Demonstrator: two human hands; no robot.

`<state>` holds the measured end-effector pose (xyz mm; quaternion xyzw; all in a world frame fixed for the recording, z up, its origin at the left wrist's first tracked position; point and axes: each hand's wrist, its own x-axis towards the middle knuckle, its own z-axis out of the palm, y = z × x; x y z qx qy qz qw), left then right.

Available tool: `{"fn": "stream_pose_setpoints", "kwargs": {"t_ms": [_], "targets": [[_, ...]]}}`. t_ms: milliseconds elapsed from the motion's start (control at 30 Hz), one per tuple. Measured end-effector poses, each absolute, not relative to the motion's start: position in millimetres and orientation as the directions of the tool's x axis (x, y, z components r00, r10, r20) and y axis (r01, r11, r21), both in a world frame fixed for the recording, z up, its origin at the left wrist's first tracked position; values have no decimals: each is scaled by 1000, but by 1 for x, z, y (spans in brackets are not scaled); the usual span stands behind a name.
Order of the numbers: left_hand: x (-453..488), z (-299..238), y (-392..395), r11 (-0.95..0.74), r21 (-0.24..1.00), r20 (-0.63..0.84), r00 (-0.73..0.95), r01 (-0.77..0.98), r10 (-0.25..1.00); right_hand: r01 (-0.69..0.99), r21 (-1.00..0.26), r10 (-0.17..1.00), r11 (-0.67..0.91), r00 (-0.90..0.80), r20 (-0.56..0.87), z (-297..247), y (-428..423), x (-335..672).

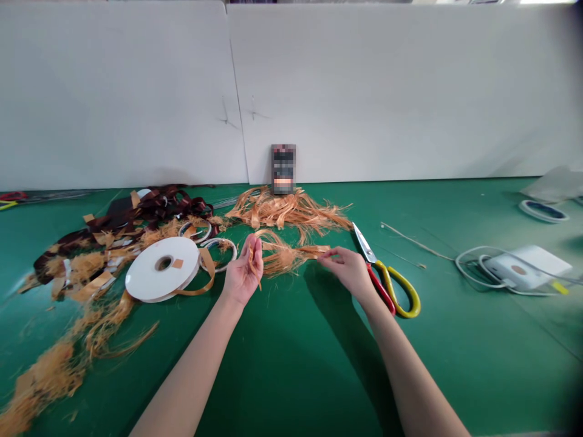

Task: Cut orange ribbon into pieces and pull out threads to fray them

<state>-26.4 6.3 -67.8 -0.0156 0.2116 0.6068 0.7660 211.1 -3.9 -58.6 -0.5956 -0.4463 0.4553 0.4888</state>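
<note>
Frayed ribbon (286, 260): between your hands.
Right hand (345, 271): fingertips pinched on its flat end, apparently steadying it.
Left hand (245, 270): fingers curled round a strand (252, 261), seemingly keeping it gathered.
Scissors (374, 261): beside your right wrist, handles toward you, likely for reach.
Fibre heap (273, 212): beyond your hands, below the phone (283, 167).
Spool (152, 276): flat, left of your left hand.

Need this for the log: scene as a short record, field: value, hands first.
left hand: holds a ribbon strand
right hand: fingers at the end of a frayed ribbon, grip unclear
scissors: beside right hand
spool: flat, left of left hand
surface: green table
</note>
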Motion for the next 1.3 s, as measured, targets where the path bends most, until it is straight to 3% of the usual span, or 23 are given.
{"fn": "stream_pose_setpoints", "kwargs": {"t_ms": [133, 333, 533, 800, 1300], "targets": [[-26, -66, 5, 289, 253, -325, 200, -924, 924, -92, -994, 936, -52, 342, -81, -58, -3, 216], [-22, -67, 4, 340, 334, -367, 211, -879, 906, -430, -902, 960, -42, 234, -156, -56, 3, 215], [-19, -65, 3, 369, 386, -371, 223, -846, 901, -584, -812, 942, 6, 276, -192, -69, 12, 221], [-19, -70, 2, 397, 419, -343, 263, -816, 902, -618, -773, 909, 140, 390, -148, -61, 10, 222], [-20, -79, -3, 444, 388, -166, 412, -808, 896, -483, -809, 853, 335, 520, 42, -57, 12, 220]]}}
